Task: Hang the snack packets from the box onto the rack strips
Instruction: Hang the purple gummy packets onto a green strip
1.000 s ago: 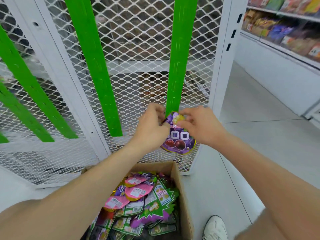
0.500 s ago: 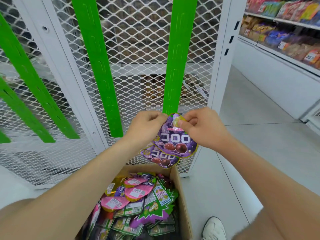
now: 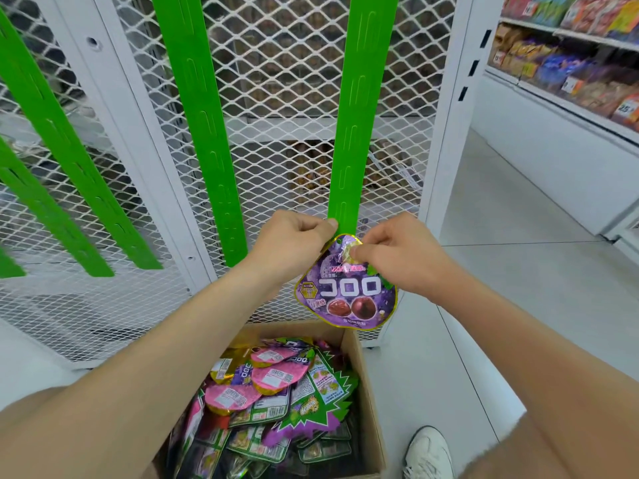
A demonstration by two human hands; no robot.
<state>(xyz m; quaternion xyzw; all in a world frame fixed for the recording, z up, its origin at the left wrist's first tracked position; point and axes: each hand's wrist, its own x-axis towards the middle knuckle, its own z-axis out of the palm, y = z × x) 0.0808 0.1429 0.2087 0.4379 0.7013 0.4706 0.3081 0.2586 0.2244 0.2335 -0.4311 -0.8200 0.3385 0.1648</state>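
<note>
Purple and shiny, the packet (image 3: 345, 292) is pinched at its crinkled top between the thumb and forefinger of your right hand (image 3: 397, 257); the other fingers of that hand are curled in loosely above it. Your left hand (image 3: 290, 247) is closed into a fist just to the left, its thumb tip pressed against the left edge of the green strip (image 3: 356, 115) at the strip's lower end; it seems to grip that end, though the knuckles hide how much of it you hold. The packet's top sits right at the bottom tip of the strip, touching or just overlapping it; I cannot tell whether it is hooked on. The packet faces you, hanging below both hands and in front of the white mesh rack (image 3: 276, 81).

A second strip (image 3: 204, 133) hangs on the same mesh panel to the left; more strips (image 3: 58, 140) slant across the panel beyond it. Below your forearms stands the cardboard box (image 3: 359, 375), open, with pink, green and purple packets (image 3: 273, 385) heaped loosely inside; a white shoe (image 3: 428, 451) shows on the pale floor (image 3: 518, 271) just right of the box. Far right, a shop shelf (image 3: 570, 63) carries rows of blurred, colourful goods.
</note>
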